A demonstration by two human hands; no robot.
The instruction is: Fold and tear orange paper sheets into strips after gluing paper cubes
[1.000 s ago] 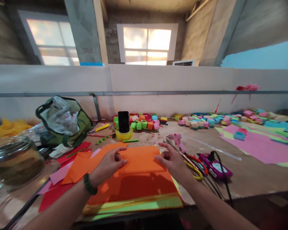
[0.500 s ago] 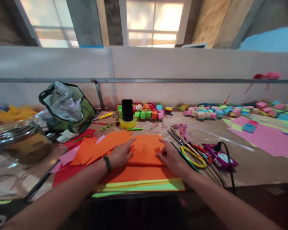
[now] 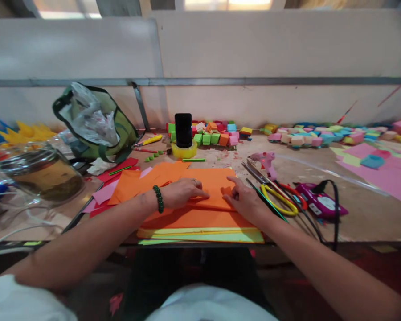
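A folded sheet of orange paper point(image 3: 209, 178) lies in front of me on a stack of orange and yellow-green sheets point(image 3: 200, 235). My left hand point(image 3: 182, 192), with a green bead bracelet point(image 3: 158, 199) at its wrist, rests palm down on the folded sheet, index finger stretched towards the middle. At the sheet's right side, my right hand point(image 3: 243, 199) touches the paper with its index finger extended and the other fingers partly bent. Neither hand grips anything. Just right of it lie scissors with yellow handles point(image 3: 280, 203).
A pink glue gun point(image 3: 267, 162) and a purple box with a black cable point(image 3: 321, 203) lie to the right. A phone point(image 3: 183, 129) stands in a yellow tape roll point(image 3: 184, 150), before small paper cubes point(image 3: 210, 136). On the left are a glass jar point(image 3: 43, 174) and a green bag point(image 3: 120, 129).
My left hand has slid right, from the folded sheet's left edge towards its middle. The right hand stays at the right side. The view has tilted downward.
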